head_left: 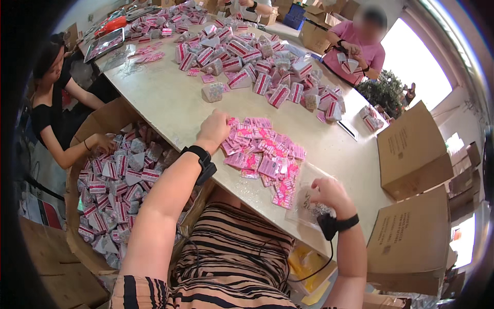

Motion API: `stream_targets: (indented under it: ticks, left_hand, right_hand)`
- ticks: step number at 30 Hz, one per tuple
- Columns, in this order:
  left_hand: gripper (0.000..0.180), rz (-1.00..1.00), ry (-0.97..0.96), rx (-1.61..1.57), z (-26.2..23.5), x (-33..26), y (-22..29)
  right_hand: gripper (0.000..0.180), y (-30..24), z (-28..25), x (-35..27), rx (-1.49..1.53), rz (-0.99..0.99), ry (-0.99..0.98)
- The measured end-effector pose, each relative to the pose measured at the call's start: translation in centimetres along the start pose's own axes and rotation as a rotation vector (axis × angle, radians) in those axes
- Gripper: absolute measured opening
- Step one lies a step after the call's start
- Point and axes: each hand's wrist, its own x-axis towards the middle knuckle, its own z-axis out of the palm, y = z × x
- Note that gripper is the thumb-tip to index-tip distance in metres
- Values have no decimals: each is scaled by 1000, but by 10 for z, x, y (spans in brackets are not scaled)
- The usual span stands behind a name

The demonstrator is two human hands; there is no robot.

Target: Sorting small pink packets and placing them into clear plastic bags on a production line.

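Monitor: State the clearances around the pink cards point(270, 167).
Operator: I have the heap on the tabletop point(339, 159), close to the near edge. Bare surface extends to its right and separates it from the triangular packs point(239, 49) at the far side.
Monitor: Condition of the cards?
Operator: Flat, rectangular, pink with white printed panels; overlapping at mixed angles.
Monitor: Position relative to the hands?
Operator: My left hand point(214, 131) is at the heap's upper-left corner, fingers curled, fingertips against the outermost cards. I cannot tell whether a card is gripped. My right hand point(331, 193) is right of the heap, fingers bent, above a clear plastic bag point(304, 216). I cannot confirm a grip there.
Monitor: Outer limits?
Operator: An open carton point(113, 113) of triangular packs stands at left, beside the table; a brown carton point(411, 149) stands at right.
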Motion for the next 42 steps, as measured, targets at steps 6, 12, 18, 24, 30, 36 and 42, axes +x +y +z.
stream_targets:
  ticks: [6, 12, 18, 24, 30, 36, 42]
  left_hand:
    - [15, -129, -9, -347, -3, 17, -6]
    - [12, -207, 130, -976, -53, 15, 24]
    - [6, -271, 0, -1435, -69, -27, 71]
    - [5, -357, -45, -1539, -71, -69, 72]
    - [4, -372, -69, -1593, -71, -82, 75]
    - [3, -429, -134, -1596, -71, -93, 86]
    - [3, -537, -226, -1527, -68, -91, 95]
  right_hand:
    - [14, 14, 31, -12, 372, 86, -5]
    - [13, 9, 29, -16, 361, 61, 184]
    - [13, 17, 43, -24, 445, 11, 183]
    - [15, 9, 30, -35, 327, 100, 354]
    - [16, 7, 25, -39, 343, 145, 164]
    - [12, 15, 39, -46, 412, 169, 261]
    - [12, 9, 25, -46, 568, 170, 495]
